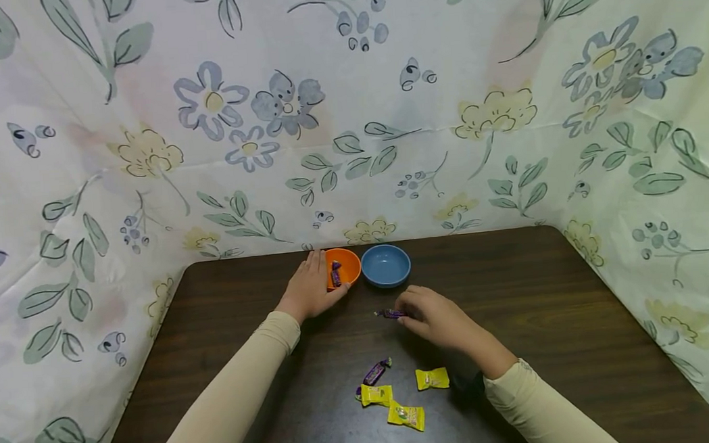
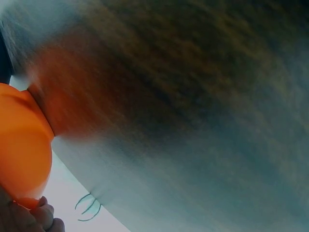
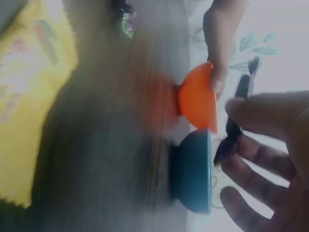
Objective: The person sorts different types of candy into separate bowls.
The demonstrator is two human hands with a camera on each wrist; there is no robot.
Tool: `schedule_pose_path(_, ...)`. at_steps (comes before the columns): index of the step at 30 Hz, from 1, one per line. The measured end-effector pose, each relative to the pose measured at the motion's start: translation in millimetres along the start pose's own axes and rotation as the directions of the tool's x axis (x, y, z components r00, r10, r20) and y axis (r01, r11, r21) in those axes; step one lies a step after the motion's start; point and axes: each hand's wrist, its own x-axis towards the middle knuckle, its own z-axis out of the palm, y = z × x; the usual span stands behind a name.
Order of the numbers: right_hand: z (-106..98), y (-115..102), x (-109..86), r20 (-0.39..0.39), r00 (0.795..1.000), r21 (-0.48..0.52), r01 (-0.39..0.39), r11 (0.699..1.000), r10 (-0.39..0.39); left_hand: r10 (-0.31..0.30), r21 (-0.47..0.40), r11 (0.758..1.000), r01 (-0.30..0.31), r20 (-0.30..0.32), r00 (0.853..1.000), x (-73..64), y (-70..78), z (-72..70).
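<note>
A white cloth printed with blue and yellow flowers (image 1: 347,107) backs a dark wood-grain tabletop (image 1: 548,304) in my head view. The left hand (image 1: 310,288) grips a round orange bowl (image 1: 350,265) at its nine o'clock side; a purple-wrapped candy (image 1: 336,275) lies inside. A round blue bowl (image 1: 385,265) stands just beside, at the orange bowl's three o'clock. Toward the blue bowl's six o'clock, I have the right hand (image 1: 436,315) pinching a twist-wrapped purple candy (image 1: 390,313) above the tabletop. Near the tabletop's six o'clock lie another purple candy (image 1: 374,373) and three yellow candy packets (image 1: 432,378).

My left wrist view shows the orange bowl toward nine o'clock, fingertips (image 2: 44,216) against it around seven.

In my right wrist view, the pinched candy sits at three o'clock between thumb and fingers; a blurred yellow packet fills nine o'clock.
</note>
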Motion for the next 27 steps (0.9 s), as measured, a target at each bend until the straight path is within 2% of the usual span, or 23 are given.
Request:
schedule_pose_path(6, 4, -1, 20.2, -0.111, 0.990, 0.071, -0.078, 0.994, 0.086, 0.002, 0.000, 1.000, -0.002, -0.003, 1.000, 0.2, -0.8, 1.5)
schedule_pose_path(12, 6, -5, 43.3, -0.203, 0.957, 0.125, -0.186, 0.975, 0.208, -0.002, -0.005, 1.000, 0.002, -0.001, 1.000, 0.0, -0.6, 1.4)
schedule_pose_path(20, 11, -9, 76.7, -0.245, 0.908, 0.203, -0.293, 0.934, 0.338, 0.002, -0.005, 1.000, -0.002, 0.005, 1.000, -1.3, 0.4, -0.8)
schedule_pose_path(27, 15, -17, 105.4, -0.269, 0.881, 0.249, -0.326, 0.912, 0.389, -0.002, -0.003, 1.000, 0.002, -0.004, 1.000, 0.3, -0.2, -0.4)
